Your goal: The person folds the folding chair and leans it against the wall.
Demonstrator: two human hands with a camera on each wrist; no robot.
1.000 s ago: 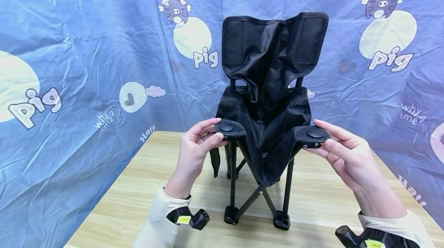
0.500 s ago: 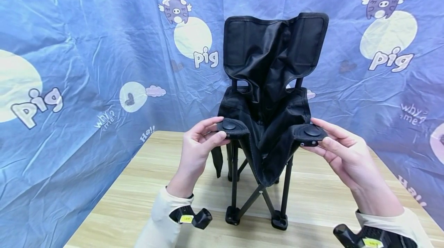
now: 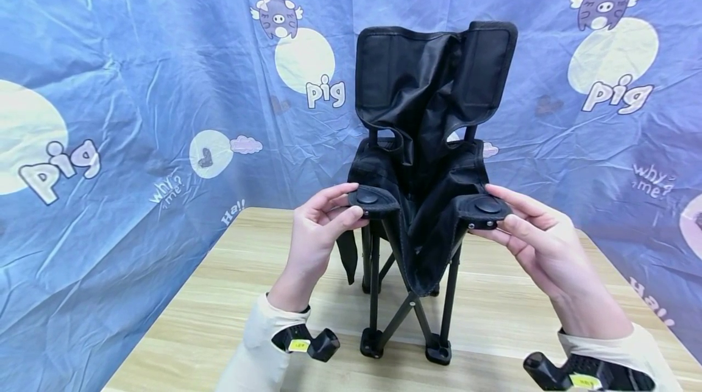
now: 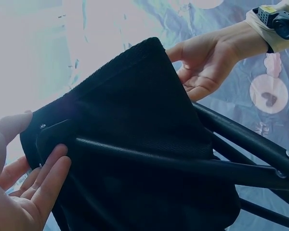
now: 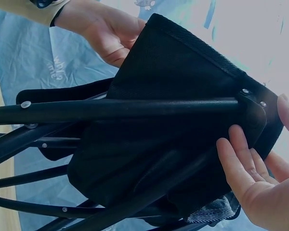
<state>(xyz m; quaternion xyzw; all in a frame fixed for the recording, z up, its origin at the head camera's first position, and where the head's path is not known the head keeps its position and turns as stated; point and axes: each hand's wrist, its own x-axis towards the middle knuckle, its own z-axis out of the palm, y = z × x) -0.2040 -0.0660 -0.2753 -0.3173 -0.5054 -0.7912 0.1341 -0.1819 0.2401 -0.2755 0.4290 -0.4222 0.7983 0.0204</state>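
Observation:
A black folding chair (image 3: 422, 87) stands upright, partly folded, its fabric seat sagging into a deep V between the two front corners. My left hand (image 3: 320, 227) grips the left front corner (image 3: 373, 200), thumb on the near edge and fingers around its outer side. The right front corner (image 3: 482, 209) is held the same way by my right hand (image 3: 540, 239). From below, the left wrist view shows a metal leg tube (image 4: 183, 163) ending under the corner beside my fingertips (image 4: 61, 150). In the right wrist view, rivets (image 5: 245, 91) show on the corner bracket.
The chair's plastic feet (image 3: 439, 349) rest on a light wood table (image 3: 208, 319). A black strap (image 3: 347, 258) hangs at the chair's left side. Behind and to the sides hangs a blue curtain (image 3: 164, 63) printed with cartoon pigs. Each wrist wears a small black camera (image 3: 323, 344).
Both hands have moved inward, bringing the two front corners closer together. The front feet have slid slightly toward each other, and the seat and back are narrower.

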